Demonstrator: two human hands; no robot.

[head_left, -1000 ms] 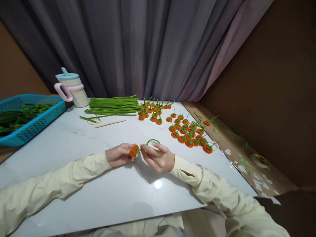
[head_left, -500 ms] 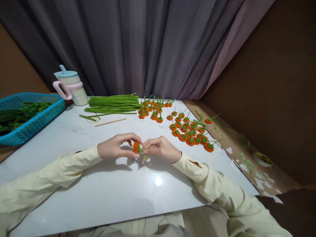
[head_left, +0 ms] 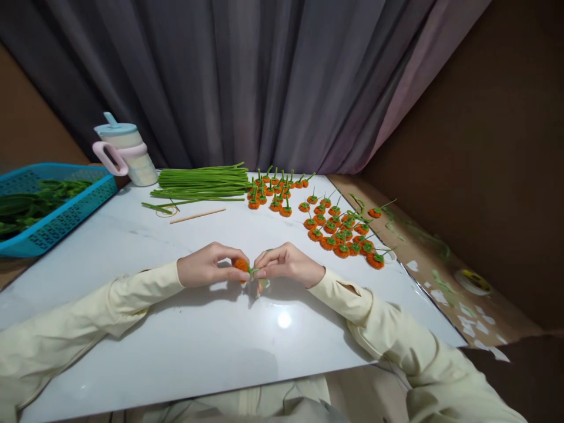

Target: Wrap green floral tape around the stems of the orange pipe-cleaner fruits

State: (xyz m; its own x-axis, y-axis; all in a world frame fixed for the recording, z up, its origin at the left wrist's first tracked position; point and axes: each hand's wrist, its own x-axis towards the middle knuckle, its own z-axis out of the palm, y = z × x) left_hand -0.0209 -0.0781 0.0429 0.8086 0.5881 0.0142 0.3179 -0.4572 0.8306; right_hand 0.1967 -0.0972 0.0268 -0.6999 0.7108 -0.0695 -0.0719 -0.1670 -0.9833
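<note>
Between the thumb and fingers of my left hand (head_left: 211, 265) is a small orange pumpkin-like piece (head_left: 241, 265) with a green top and stem, lying on its side and pointing right. My right hand (head_left: 288, 265) pinches a pale green strip (head_left: 263, 282) at the stem; its fingers hide part of the strip. Both hands are close together above the white table (head_left: 176, 352). Beyond them stand several similar orange pieces (head_left: 328, 242) with green tops, in two groups at the middle and right.
Green fuzzy sticks (head_left: 202, 181) lie bundled at the back, with a thin wooden stick (head_left: 198, 216) before them. A tumbler (head_left: 127, 155) and blue basket (head_left: 57, 226) stand left. Paper scraps (head_left: 467, 323) and a tape roll (head_left: 472, 282) lie along the right side.
The orange piece has tilted in my left hand, whose fingers have closed further over it. My right hand keeps its pinch at the stem. The view has shifted slightly.
</note>
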